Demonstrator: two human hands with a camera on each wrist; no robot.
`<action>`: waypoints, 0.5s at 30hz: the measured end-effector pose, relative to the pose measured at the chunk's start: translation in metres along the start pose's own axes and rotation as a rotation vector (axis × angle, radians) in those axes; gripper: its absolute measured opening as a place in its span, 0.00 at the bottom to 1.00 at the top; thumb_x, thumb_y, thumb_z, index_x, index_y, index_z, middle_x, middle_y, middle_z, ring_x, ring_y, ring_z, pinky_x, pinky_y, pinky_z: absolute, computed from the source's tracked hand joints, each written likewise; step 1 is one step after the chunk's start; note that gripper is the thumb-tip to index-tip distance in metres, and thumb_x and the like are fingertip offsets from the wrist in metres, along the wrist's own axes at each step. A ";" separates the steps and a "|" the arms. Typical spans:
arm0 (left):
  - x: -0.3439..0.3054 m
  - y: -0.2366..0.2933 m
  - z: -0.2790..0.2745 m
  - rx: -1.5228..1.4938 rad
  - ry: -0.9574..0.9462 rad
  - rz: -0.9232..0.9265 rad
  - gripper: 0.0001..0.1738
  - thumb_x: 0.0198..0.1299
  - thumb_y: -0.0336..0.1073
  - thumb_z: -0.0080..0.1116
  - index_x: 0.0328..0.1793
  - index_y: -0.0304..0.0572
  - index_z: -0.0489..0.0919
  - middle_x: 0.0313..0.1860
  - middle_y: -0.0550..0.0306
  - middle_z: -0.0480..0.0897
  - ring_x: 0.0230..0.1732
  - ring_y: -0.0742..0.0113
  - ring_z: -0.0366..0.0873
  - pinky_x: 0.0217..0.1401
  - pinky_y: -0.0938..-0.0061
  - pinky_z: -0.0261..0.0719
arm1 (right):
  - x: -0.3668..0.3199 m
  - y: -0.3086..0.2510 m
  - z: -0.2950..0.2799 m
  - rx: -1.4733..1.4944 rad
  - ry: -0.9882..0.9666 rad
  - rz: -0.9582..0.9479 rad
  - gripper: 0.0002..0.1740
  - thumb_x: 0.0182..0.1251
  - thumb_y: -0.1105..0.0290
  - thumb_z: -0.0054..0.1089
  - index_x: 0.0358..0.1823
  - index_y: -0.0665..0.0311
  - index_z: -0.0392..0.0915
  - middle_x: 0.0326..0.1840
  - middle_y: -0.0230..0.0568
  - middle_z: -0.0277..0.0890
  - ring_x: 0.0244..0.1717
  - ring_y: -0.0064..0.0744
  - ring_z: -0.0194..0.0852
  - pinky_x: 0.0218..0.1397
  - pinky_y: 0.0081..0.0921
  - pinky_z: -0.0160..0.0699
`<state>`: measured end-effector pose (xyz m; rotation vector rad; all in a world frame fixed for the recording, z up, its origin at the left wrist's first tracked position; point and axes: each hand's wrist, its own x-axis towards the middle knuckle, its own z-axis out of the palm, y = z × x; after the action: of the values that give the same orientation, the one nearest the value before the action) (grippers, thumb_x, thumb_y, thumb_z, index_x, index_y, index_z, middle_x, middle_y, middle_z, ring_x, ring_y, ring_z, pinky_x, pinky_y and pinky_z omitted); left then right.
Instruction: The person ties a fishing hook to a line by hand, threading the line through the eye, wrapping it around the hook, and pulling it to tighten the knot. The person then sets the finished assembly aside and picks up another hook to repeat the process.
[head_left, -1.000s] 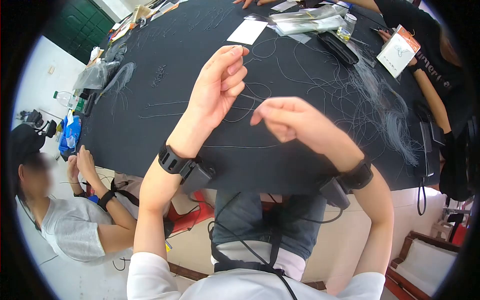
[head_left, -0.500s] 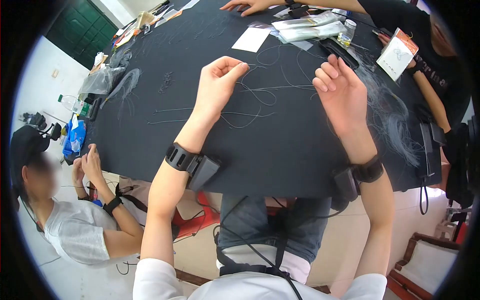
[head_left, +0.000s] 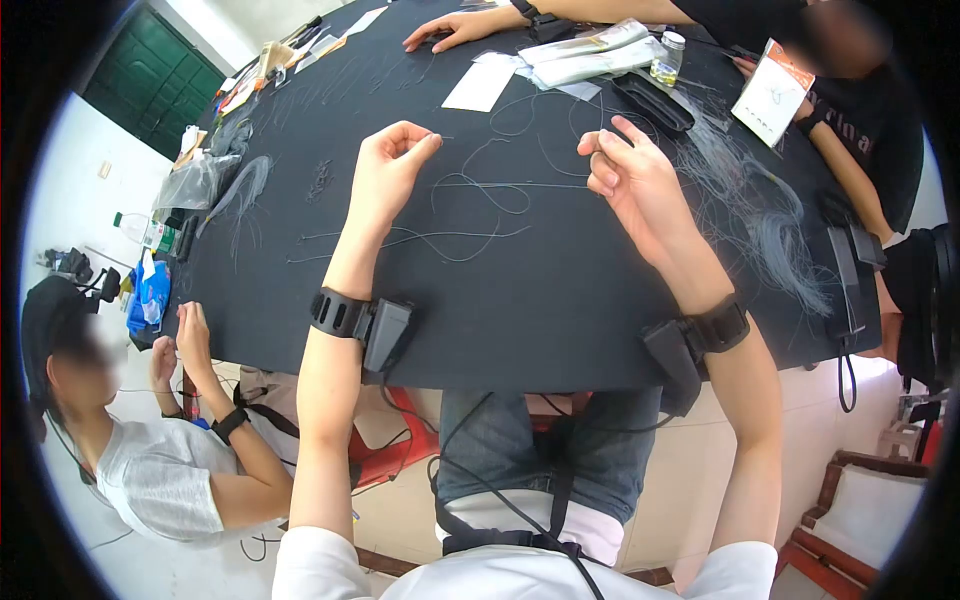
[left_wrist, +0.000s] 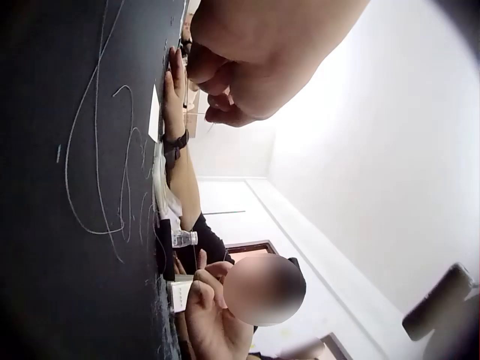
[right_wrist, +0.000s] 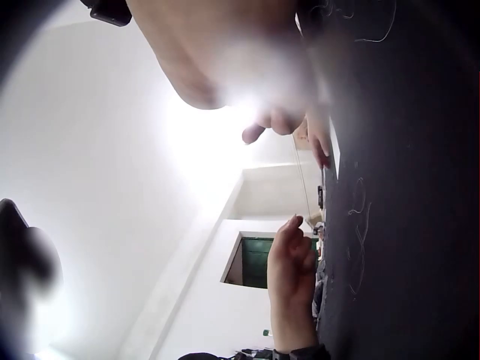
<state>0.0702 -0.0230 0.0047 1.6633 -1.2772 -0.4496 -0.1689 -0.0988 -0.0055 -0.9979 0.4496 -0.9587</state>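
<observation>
My left hand (head_left: 388, 172) is raised over the black table, thumb and index finger pinching a thin grey line whose short end pokes out past the fingertips. Opposite it, palm towards me, my right hand (head_left: 640, 190) has its fingers curled in. The right wrist view shows the thin grey line (right_wrist: 301, 172) running from the right fingers across to the left fingertips. Its hold inside the right hand is hidden by the fingers. Below and between the hands, loose looped lines (head_left: 525, 204) lie on the black tabletop (head_left: 520, 310).
Bundles of grey line (head_left: 775, 235) spread at the right, near a black case (head_left: 652, 102). A small jar (head_left: 667, 60), plastic packets (head_left: 590, 55) and white paper (head_left: 482, 82) sit at the back. Other people sit left and across; one holds a white-and-orange box (head_left: 772, 95).
My hands were close together at first; the right hand then swung out to the right and its fingers have since curled more. The left hand has shifted slightly left.
</observation>
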 end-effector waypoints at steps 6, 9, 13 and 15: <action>0.002 -0.005 -0.002 0.120 -0.028 0.005 0.09 0.53 0.36 0.58 0.31 0.36 0.79 0.20 0.67 0.76 0.22 0.84 0.66 0.26 0.84 0.62 | 0.000 -0.001 0.000 -0.100 -0.113 0.073 0.21 0.67 0.71 0.45 0.58 0.75 0.59 0.36 0.42 0.76 0.24 0.14 0.60 0.29 0.13 0.65; 0.004 -0.011 -0.003 0.137 -0.014 0.030 0.09 0.52 0.36 0.58 0.31 0.36 0.79 0.20 0.66 0.77 0.22 0.83 0.67 0.27 0.84 0.63 | 0.000 -0.002 0.002 -0.191 -0.173 0.128 0.13 0.67 0.70 0.46 0.47 0.72 0.70 0.34 0.43 0.78 0.24 0.15 0.63 0.31 0.13 0.67; 0.007 -0.017 -0.005 0.153 -0.043 0.015 0.09 0.52 0.36 0.58 0.31 0.35 0.79 0.20 0.65 0.77 0.23 0.82 0.69 0.28 0.84 0.64 | -0.003 -0.004 0.002 -0.183 -0.159 0.086 0.12 0.67 0.67 0.45 0.42 0.70 0.73 0.34 0.45 0.78 0.26 0.17 0.67 0.34 0.17 0.70; 0.007 -0.019 -0.004 0.156 -0.053 -0.001 0.09 0.52 0.35 0.58 0.31 0.35 0.79 0.20 0.65 0.77 0.23 0.82 0.69 0.28 0.84 0.65 | -0.003 -0.007 0.001 -0.146 -0.119 0.049 0.14 0.68 0.66 0.43 0.42 0.70 0.72 0.35 0.46 0.78 0.27 0.20 0.69 0.37 0.19 0.72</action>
<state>0.0863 -0.0276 -0.0072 1.7927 -1.3800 -0.4054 -0.1730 -0.0967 0.0011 -1.1640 0.4469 -0.8267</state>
